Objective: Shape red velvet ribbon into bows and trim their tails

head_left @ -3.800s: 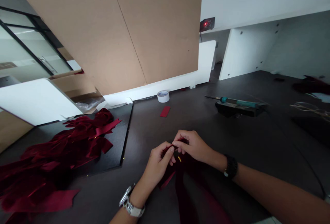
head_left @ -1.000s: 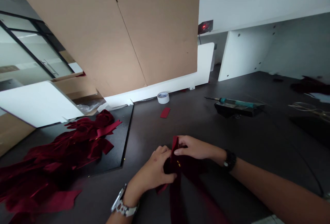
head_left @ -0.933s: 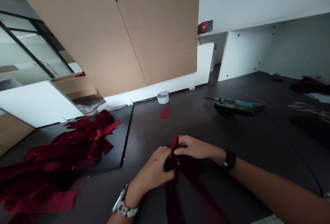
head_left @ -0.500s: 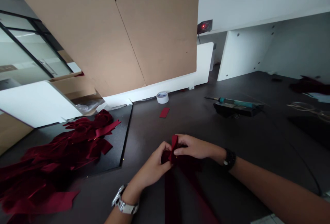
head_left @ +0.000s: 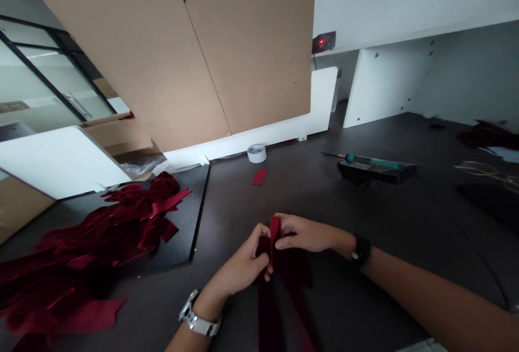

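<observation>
Between my two hands is a dark red velvet ribbon [head_left: 275, 228], folded into an upright loop, with two long tails running down toward the near edge of the view. My left hand [head_left: 247, 260] is closed, its thumb and fingers pinching the ribbon's left side. From the right, my right hand [head_left: 302, 232] pinches the loop between thumb and fingers. Part of the fold is hidden behind the fingers. A small red rectangular piece [head_left: 259, 177] lies flat on the dark table beyond my hands.
A heap of red velvet bows [head_left: 133, 217] covers a black board [head_left: 192, 222] at left. A roll of white tape [head_left: 257, 153] stands by the cardboard panel [head_left: 251, 44]. A soldering iron [head_left: 373, 161] rests on a black holder at right, with glasses [head_left: 482, 169] farther over.
My left thumb and fingers have shifted slightly on the ribbon, and the upright loop looks narrower. The ribbon's right tail has swung a little inward. Both hands keep their hold.
</observation>
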The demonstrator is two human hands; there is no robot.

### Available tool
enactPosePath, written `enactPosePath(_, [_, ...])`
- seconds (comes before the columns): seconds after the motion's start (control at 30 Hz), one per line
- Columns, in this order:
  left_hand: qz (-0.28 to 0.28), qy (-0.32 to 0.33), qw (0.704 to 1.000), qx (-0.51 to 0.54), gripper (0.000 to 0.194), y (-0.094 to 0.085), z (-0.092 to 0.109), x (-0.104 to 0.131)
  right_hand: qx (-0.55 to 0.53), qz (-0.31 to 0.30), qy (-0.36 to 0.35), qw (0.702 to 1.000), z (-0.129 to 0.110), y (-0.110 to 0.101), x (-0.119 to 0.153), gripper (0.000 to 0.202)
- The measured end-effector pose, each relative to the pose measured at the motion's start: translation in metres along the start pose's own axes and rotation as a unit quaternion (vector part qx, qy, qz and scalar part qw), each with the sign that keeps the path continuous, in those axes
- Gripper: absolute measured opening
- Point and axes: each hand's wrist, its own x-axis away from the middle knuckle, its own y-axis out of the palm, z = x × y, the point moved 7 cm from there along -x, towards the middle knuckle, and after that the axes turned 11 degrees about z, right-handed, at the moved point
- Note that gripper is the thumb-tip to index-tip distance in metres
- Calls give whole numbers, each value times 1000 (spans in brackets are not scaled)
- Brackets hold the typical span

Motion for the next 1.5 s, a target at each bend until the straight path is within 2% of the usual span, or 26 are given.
enactPosePath(0.1, [21,-10,1000,8,24,-1,-2,-3,-25,-7,9,1000,2,3,0,30])
enactPosePath(0.2, [27,-8,999,41,20,-1,-1,-6,3,-5,-2,1000,-1,3,0,26])
enactPosePath(0.37, [31,-9,997,73,31,-4,2,-6,116,23,-37,992,-11,-3,1,23])
enactPosePath(0.57, [24,3,999,38,39,-6,-1,-6,199,66,-36,977,-15,-6,3,14])
enactPosePath(0.77, [39,-11,998,38,44,-9,-4,-8,221,82,-31,971,-18,-6,3,11])
enactPosePath(1.03, [32,-26,995,93,44,-6,1,-6,257,95,-50,960,-18,-7,5,9])
enactPosePath(1.33, [14,-49,992,118,45,-5,-1,-4,268,84,-51,958,-21,-4,7,11])
enactPosePath(1.5, [17,-34,993,115,42,-5,4,-3,277,85,-48,956,-22,-4,7,11])
